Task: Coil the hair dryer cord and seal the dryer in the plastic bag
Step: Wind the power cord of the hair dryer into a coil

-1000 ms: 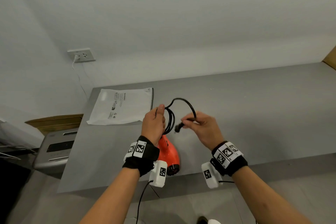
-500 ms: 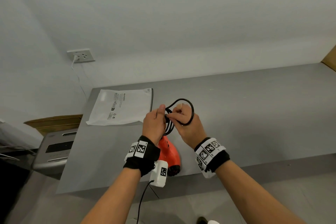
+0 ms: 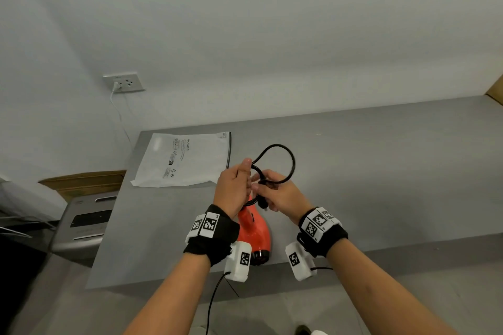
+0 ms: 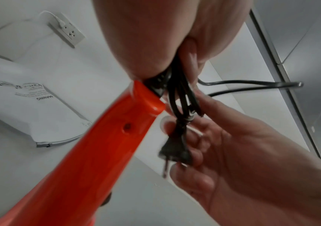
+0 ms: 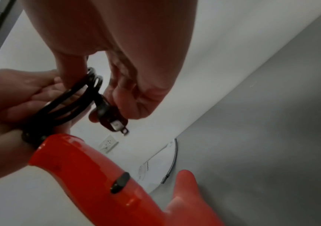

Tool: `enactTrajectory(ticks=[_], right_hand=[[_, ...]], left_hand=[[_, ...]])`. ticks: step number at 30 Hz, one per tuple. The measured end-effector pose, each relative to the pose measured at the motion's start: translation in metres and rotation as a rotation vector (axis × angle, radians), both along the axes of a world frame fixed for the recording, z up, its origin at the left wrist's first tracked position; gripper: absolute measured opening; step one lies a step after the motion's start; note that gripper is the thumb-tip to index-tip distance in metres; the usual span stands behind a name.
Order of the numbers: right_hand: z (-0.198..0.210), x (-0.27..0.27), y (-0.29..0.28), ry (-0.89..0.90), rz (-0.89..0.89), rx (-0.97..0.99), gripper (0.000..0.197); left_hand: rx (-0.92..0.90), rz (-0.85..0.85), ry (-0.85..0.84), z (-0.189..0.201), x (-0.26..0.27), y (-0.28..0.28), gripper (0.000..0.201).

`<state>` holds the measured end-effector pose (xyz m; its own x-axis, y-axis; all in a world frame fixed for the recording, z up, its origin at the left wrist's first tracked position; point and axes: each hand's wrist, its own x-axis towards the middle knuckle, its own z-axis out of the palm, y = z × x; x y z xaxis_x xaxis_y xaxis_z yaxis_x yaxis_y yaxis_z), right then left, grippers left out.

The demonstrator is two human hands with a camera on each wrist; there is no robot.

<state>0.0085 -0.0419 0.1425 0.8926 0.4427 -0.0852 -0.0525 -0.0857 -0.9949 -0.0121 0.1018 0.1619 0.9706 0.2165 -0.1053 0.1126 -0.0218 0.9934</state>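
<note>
An orange hair dryer (image 3: 255, 231) (image 4: 90, 152) (image 5: 90, 171) hangs below my hands, its nozzle low near the grey table's (image 3: 381, 185) front edge. My left hand (image 3: 234, 190) grips the bundled loops of black cord (image 3: 283, 166) (image 4: 182, 94) (image 5: 72, 97) at the top of the handle. My right hand (image 3: 277, 196) pinches the cord's plug end (image 4: 175, 152) (image 5: 111, 117), prongs pointing down. One loose loop arcs above both hands. The white plastic bag (image 3: 185, 160) lies flat at the table's back left corner.
A wall socket (image 3: 123, 82) with a white charger and cable sits above the table's left end. A grey machine (image 3: 81, 226) and a cardboard box (image 3: 81, 182) stand left of the table. Another cardboard edge (image 3: 495, 90) shows at far right.
My right hand came in against the left with the cord's end, then dropped lower with the plug below the coil. The loose loop shrank, then stands a little wider again.
</note>
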Motion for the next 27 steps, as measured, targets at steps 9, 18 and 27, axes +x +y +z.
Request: enactTrajectory(ticks=[9,18,27], right_hand=[[-0.081,0.031,-0.072,0.148,-0.439,-0.435,0.029],[-0.063,0.044,-0.099,0.389,-0.811,0.086,0.026],[0.029,-0.007,-0.033,0.121,-0.275,0.466,0.012]], left_hand=[[-0.185,0.037,0.054,-0.005,0.004,0.021,0.045],[-0.16,0.015,0.054,-0.006,0.005,0.02,0.046],[-0.111,0.03,-0.011,-0.005,0.009,0.01,0.041]])
